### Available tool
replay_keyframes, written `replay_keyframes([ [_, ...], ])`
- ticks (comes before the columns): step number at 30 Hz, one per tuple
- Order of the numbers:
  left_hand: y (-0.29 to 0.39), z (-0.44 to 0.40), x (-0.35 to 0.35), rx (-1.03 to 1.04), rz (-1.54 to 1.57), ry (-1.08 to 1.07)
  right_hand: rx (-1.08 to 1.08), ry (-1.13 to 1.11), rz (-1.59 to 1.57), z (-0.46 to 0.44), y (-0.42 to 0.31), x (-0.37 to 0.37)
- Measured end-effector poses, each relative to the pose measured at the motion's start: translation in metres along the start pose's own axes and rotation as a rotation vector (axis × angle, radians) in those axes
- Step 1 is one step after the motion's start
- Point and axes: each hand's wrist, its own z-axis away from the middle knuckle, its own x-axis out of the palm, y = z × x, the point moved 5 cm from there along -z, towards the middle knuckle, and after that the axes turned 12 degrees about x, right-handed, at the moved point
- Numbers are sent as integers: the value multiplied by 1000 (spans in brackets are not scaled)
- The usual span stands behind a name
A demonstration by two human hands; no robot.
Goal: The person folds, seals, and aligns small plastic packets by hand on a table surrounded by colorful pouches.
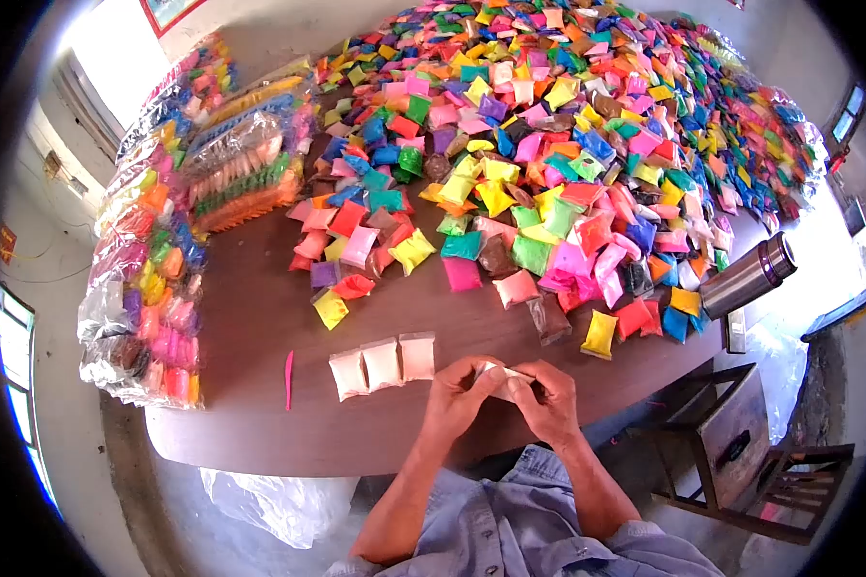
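Near the table's front edge, my left hand [458, 396] and my right hand [548, 402] are closed together on a small pale packet [498, 383], fingers and thumbs pinching it. The hands cover much of it. Left of my hands, a row of three pale pink packets [382, 363] lies flat on the table, side by side. Further left is a thin pink plastic tool [289, 380], lying lengthwise toward me.
A large heap of small coloured packets [548, 183] covers the back of the brown table [250, 317]. Bagged rows of packets [154, 279] line the left side. A steel flask [749, 276] lies tilted at the right edge, above a wooden stool [731, 442].
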Motion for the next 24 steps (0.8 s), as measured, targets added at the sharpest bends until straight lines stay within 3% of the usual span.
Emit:
replay_keyframes([
  [24,-1,-1,-6,-30,57,97,53,11,-60,1,2,-3],
])
